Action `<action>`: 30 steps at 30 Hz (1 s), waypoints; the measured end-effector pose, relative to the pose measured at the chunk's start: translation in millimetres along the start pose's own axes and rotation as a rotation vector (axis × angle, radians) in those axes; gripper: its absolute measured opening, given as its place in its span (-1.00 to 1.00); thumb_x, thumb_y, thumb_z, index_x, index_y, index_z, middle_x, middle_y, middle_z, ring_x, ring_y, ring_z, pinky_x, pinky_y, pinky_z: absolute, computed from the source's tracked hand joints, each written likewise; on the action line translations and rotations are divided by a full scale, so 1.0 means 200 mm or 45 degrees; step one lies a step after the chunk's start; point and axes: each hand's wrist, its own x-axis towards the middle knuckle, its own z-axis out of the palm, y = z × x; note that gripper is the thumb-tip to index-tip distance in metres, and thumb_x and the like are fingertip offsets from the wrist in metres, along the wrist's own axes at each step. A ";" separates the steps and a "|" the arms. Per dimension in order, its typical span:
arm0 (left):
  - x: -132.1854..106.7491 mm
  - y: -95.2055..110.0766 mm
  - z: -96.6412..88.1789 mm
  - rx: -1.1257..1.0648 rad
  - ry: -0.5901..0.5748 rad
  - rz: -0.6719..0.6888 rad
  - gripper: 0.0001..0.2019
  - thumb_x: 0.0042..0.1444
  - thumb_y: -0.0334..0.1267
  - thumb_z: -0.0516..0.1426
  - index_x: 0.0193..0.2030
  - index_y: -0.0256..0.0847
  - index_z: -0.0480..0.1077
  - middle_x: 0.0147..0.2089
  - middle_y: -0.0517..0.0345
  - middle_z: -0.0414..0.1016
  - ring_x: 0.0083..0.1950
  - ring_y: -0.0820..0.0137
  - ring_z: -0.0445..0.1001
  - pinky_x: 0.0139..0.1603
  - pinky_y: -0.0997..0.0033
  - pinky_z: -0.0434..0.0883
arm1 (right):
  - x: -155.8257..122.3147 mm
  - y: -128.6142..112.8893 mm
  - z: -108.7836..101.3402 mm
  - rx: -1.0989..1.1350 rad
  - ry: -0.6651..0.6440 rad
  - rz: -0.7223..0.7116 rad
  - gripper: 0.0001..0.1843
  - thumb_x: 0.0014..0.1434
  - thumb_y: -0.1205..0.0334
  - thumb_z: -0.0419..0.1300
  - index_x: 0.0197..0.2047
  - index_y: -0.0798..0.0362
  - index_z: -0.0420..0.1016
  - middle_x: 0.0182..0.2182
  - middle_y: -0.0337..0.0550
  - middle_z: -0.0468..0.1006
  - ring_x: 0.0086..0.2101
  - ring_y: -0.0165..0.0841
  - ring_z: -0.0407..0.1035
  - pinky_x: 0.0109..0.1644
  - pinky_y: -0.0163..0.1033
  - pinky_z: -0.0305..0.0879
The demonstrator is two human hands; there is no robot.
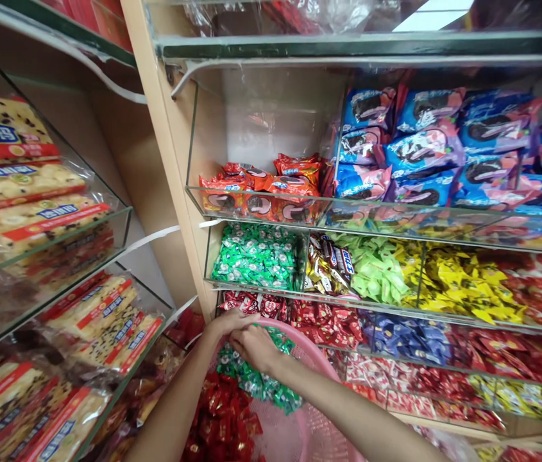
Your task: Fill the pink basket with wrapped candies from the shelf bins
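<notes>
Both my hands reach into a pink plastic basket [305, 350] held low before the shelves. My left hand [232, 319] is at the basket's far rim, fingers curled over green wrapped candies [256, 382] heaped inside. My right hand [254, 346] lies on top of the same green heap, fingers bent down into it. Red wrapped candies [225, 420] fill the near side of the basket. Whether either hand pinches a candy is hidden by the fingers.
Glass bins hold sweets: green candies [256, 256], yellow candies [463, 279], red packets [261, 189], blue biscuit packs [424, 151]. On the left, glass shelves carry wrapped biscuit packs [25, 218]. A wooden upright [165, 160] divides the two shelving units.
</notes>
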 end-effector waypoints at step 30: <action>-0.05 0.06 -0.02 0.136 0.021 0.016 -0.44 -0.17 0.28 0.03 -0.77 -0.15 -0.04 -0.72 0.37 -0.14 -0.59 0.53 -0.09 -0.53 0.43 -0.11 | -0.02 -0.04 0.05 -0.414 -0.059 -0.171 -0.72 0.15 0.51 -0.07 -0.09 0.26 0.33 -0.38 0.06 0.53 -0.44 -0.20 0.47 -0.51 -0.21 0.32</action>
